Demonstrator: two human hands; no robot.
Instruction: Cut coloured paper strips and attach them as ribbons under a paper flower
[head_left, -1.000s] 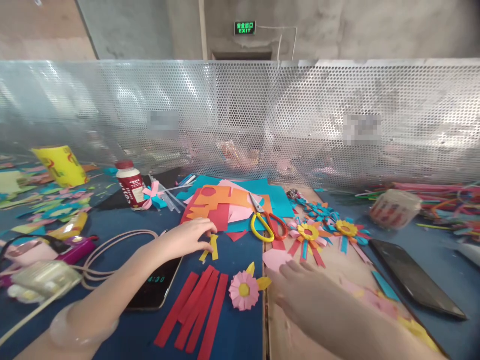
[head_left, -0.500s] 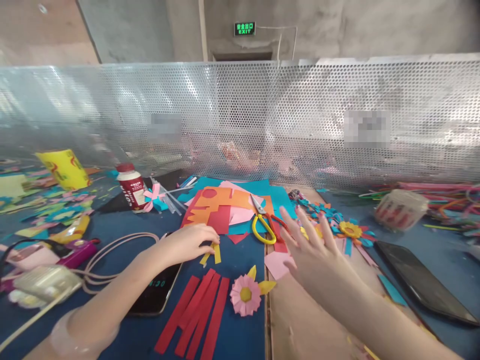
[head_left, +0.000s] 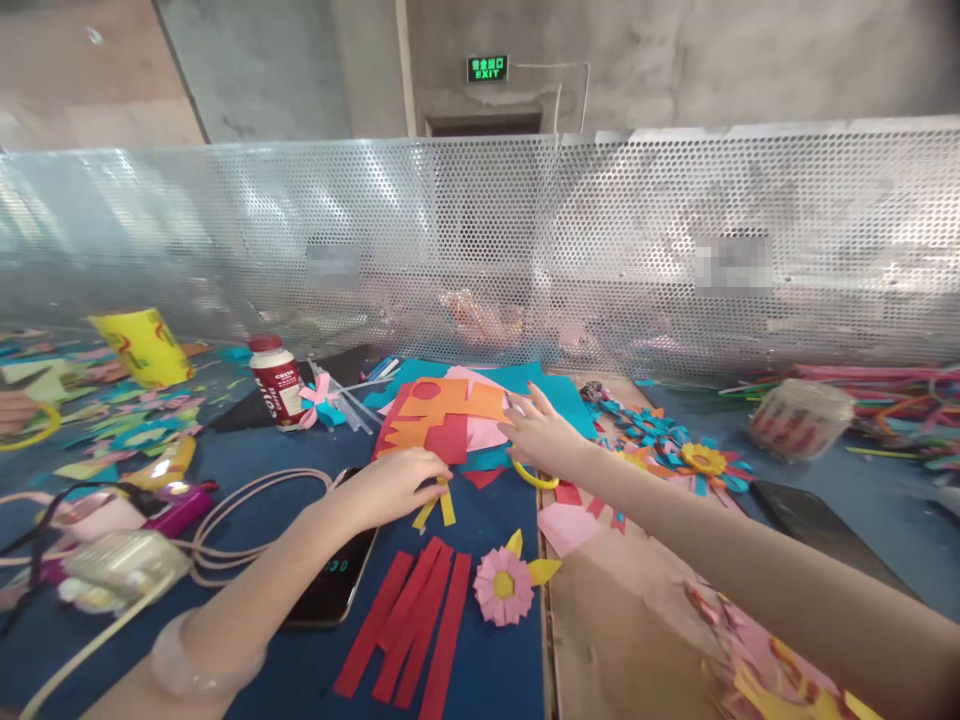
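Note:
My left hand rests low over the blue table, fingers curled and thumb drawn in, pinching narrow yellow paper strips that stick out below it. My right hand reaches across scissors, with fingers apart. Only a yellow handle loop of the scissors shows clearly under it; whether the fingers touch them I cannot tell. Cut orange paper and red paper lie just beyond both hands. Nearer me are several red paper strips and a pink paper flower with yellow leaves.
A phone lies under my left forearm, beside a coiled cable. A bottle stands back left. Another person's hand is at the far left edge. A dark phone lies right; a perforated metal screen runs behind.
My right hand has moved forward and left, from above the wooden strip onto the scissors. My left hand stays by the yellow strips. Another person's hand has come in at the left.

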